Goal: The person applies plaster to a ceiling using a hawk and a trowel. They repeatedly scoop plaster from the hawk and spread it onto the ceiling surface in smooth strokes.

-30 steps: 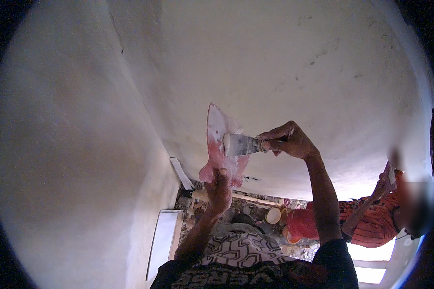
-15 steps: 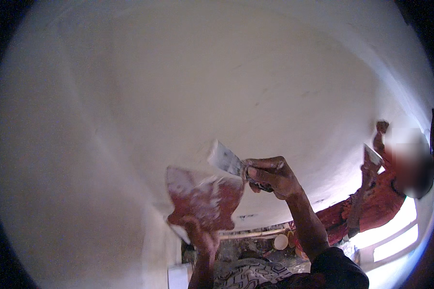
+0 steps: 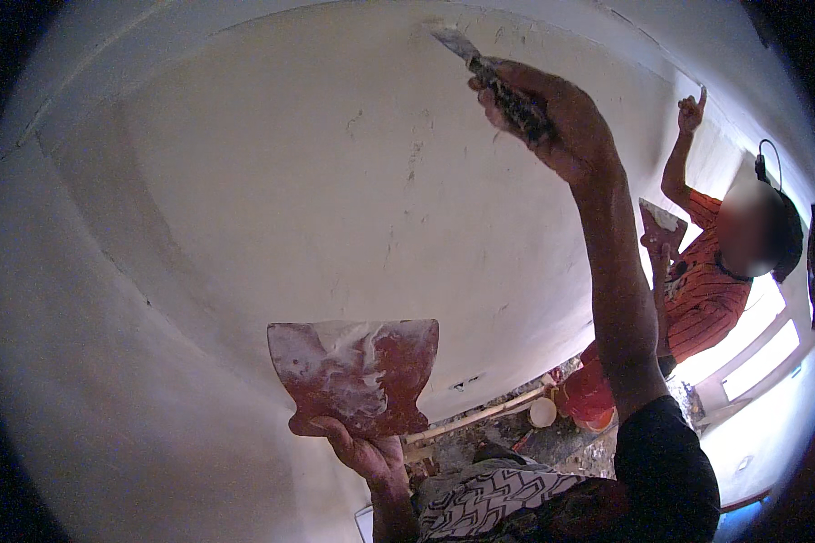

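My left hand (image 3: 358,448) grips the bottom edge of a wide red plaster board (image 3: 355,373) smeared with white filler, held flat below the wall. My right hand (image 3: 552,113) is raised high and closed around the dark handle of a putty knife (image 3: 466,47). Its metal blade touches the white plastered surface (image 3: 272,181) near the top of the view. My right forearm runs down to a dark sleeve at the lower right.
A person in an orange striped shirt (image 3: 702,290) stands at the right, one hand (image 3: 691,113) up on the wall, the other holding a red board (image 3: 661,226). A red bucket (image 3: 589,394), a small white tub (image 3: 542,413) and rubble lie on the floor below. A bright window is at far right.
My right hand has lifted the putty knife from the red board up to the wall. My left hand has lowered the board and turned it flat. The view has tilted upward.
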{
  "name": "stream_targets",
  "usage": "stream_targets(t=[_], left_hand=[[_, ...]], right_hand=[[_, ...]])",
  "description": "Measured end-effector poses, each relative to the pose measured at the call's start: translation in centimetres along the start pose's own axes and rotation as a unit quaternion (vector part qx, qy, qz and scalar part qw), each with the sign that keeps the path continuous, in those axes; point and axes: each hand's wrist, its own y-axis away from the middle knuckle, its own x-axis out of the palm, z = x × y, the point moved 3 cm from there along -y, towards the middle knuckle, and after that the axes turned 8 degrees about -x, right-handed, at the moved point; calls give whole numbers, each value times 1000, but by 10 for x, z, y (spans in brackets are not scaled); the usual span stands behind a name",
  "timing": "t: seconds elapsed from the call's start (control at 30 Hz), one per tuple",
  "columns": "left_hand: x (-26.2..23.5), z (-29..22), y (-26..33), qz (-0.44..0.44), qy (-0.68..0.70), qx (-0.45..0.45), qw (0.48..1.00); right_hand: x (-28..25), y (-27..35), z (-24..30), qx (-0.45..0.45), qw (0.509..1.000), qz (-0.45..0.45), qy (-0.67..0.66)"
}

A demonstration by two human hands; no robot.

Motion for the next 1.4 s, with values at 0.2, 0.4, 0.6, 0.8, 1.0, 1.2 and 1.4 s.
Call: stream_targets(t=[0.2, 0.4, 0.6, 0.8, 1.0, 1.2, 1.4], left_hand=[[4, -4, 5, -24, 12, -5, 1000], [5, -3, 2, -19, 7, -5, 1000], [-4, -19, 11, -44, -28, 39, 998], [13, 0, 3, -1, 0, -7, 1000], [13, -3, 5, -37, -30, 0, 999], [6, -3, 8, -59, -53, 14, 997], [7, -4, 6, -43, -48, -7, 998]], right_hand=[[-14, -23, 9, -42, 994, 13, 96], [-8, -38, 30, 94, 952, -147, -253], [12, -65, 22, 140, 987, -74, -12], [-43, -96, 57, 44, 993, -43, -105], [14, -37, 111, -112, 817, -80, 560], [-41, -32, 37, 34, 985, -69, -157], [-34, -25, -3, 43, 974, -92, -205]])
